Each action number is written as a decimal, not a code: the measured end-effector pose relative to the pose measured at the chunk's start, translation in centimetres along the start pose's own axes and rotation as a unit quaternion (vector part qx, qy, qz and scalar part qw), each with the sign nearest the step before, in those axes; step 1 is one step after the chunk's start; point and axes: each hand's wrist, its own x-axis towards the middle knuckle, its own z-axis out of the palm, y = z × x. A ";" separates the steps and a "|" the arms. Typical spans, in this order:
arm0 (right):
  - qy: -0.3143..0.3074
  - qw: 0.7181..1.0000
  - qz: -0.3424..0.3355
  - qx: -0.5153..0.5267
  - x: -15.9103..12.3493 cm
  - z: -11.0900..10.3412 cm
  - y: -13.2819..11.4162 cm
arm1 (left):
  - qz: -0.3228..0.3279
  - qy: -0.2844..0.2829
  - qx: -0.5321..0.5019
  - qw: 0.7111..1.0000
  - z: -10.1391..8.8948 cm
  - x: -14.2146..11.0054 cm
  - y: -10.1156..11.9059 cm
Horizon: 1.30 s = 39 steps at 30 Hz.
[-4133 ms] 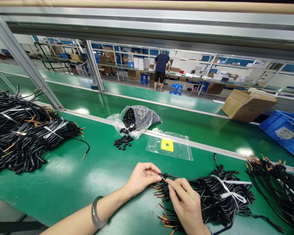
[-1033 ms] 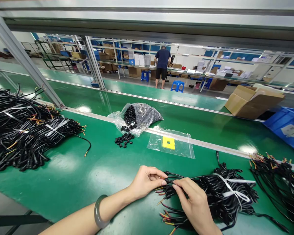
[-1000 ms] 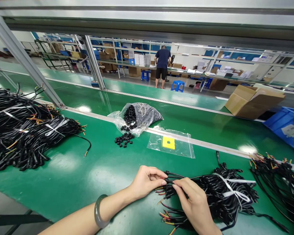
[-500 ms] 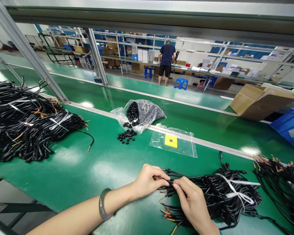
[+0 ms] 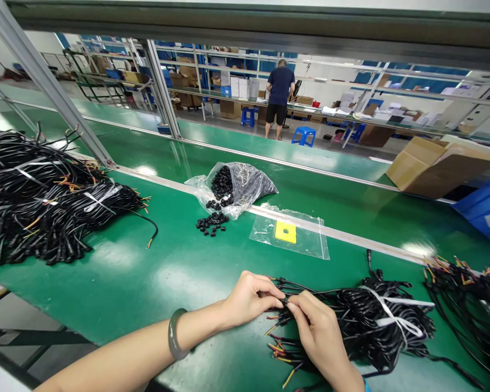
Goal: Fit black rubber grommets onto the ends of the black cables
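Note:
Near the front of the green table, my left hand (image 5: 251, 296) and my right hand (image 5: 316, 321) meet, fingertips almost touching. Both pinch a black cable at its end; a small black piece sits between the fingers, mostly hidden. The cable belongs to a bundle of black cables (image 5: 384, 321) tied with a white strip, lying right of my hands. Loose ends with red and yellow wires (image 5: 283, 351) spread below my fingers. Farther back, small black plastic pieces (image 5: 212, 222) lie spilled at the mouth of a clear plastic bag (image 5: 253, 185) filled with more of them.
A flat zip bag (image 5: 310, 239) holds a yellow square (image 5: 286, 232) with a hole. Cable bundles (image 5: 44, 201) are heaped at left, and more cables (image 5: 469, 305) lie at far right. Beyond stand a cardboard box (image 5: 433, 166) and a blue bin (image 5: 485, 209). A person (image 5: 280, 95) stands at a far bench.
My hands stay together at the cable end, the fingers shifting only slightly. The whole view has tilted a little, moving the background slightly up.

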 end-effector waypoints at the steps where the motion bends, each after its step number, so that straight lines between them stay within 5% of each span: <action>1: -0.001 1.000 0.000 0.001 0.0 0.0 0.0 | 0.001 0.000 0.000 1.000 0.0 0.0 0.0; 11: -0.013 1.000 -0.003 0.005 -0.1 0.1 0.0 | 0.002 -0.025 0.004 1.000 0.3 0.1 0.0; 21: 0.003 0.999 -0.011 -0.040 0.7 -1.3 0.2 | -0.114 -0.010 -0.091 0.989 0.6 0.9 0.1; 39: -0.019 0.999 -0.018 -0.038 0.2 -0.4 0.7 | -0.046 -0.026 -0.021 0.998 0.8 0.9 0.2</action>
